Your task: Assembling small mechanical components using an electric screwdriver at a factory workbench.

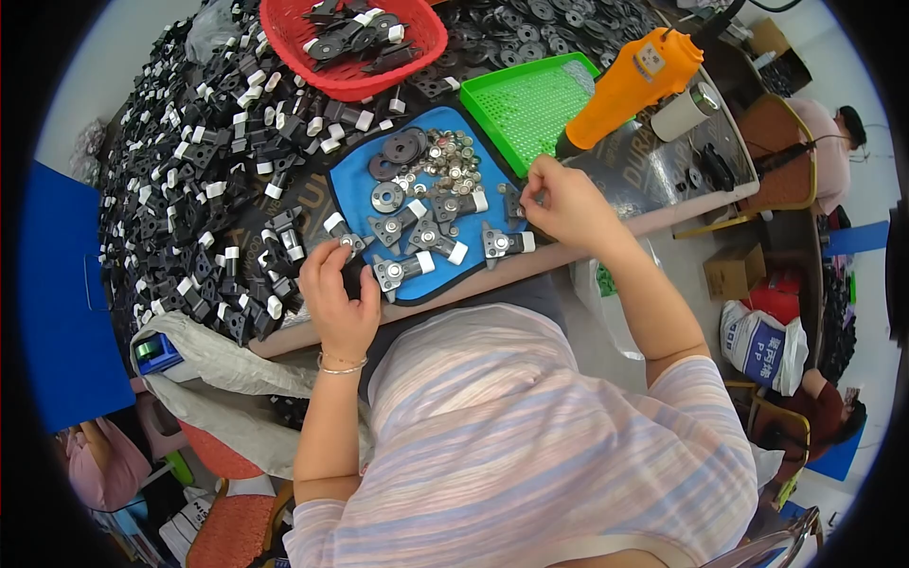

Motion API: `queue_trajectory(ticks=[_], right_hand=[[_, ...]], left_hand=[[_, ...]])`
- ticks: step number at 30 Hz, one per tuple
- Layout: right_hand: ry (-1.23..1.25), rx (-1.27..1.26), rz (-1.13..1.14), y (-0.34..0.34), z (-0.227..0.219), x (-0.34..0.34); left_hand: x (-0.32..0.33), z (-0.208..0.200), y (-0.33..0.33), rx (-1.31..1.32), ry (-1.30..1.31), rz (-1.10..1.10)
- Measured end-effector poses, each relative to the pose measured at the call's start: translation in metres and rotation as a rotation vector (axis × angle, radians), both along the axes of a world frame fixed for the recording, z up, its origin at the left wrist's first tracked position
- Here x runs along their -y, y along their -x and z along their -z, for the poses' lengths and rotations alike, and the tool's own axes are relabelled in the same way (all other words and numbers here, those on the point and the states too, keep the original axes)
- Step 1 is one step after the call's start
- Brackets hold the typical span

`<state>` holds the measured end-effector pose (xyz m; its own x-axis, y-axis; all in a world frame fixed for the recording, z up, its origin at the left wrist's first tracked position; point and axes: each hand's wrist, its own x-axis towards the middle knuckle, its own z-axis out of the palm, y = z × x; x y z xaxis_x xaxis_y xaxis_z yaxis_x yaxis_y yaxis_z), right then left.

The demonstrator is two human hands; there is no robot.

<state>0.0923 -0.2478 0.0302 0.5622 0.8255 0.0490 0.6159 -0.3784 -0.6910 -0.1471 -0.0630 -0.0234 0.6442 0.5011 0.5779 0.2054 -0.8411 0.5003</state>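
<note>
On a blue mat (pixel 355 189) lie several small dark metal-and-plastic assemblies with white tips, among them one (pixel 402 273) by my left thumb and another (pixel 507 243) at the mat's right. My left hand (pixel 336 298) rests at the mat's left edge, thumb apart from the fingers, fingertips beside a white-tipped black part (pixel 344 234). My right hand (pixel 570 208) is closed in a pinch at the mat's right edge, next to a dark piece (pixel 514 202); what its fingertips hold is hidden. Small silver metal caps (pixel 453 161) and dark round discs (pixel 405 146) sit on the mat's far half.
Loose white-tipped black parts (pixel 204 156) are heaped on the left. A red basket (pixel 352 87) of parts stands at the back. Right of the mat are a green tray (pixel 521 104), an orange power tool (pixel 634 80) and a white cylinder (pixel 684 112). Other people sit farther off.
</note>
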Motion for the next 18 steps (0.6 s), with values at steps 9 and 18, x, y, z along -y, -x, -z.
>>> queue_trajectory(ticks=[9,18], right_hand=[[0.019,0.067,0.092,0.001,-0.005,0.008],[-0.196,-0.034,0.102,0.008,0.017,0.026]], left_hand=[[0.001,0.004,0.001,0.034,-0.040,-0.022],[0.001,0.002,-0.001,0.018,-0.018,0.008]])
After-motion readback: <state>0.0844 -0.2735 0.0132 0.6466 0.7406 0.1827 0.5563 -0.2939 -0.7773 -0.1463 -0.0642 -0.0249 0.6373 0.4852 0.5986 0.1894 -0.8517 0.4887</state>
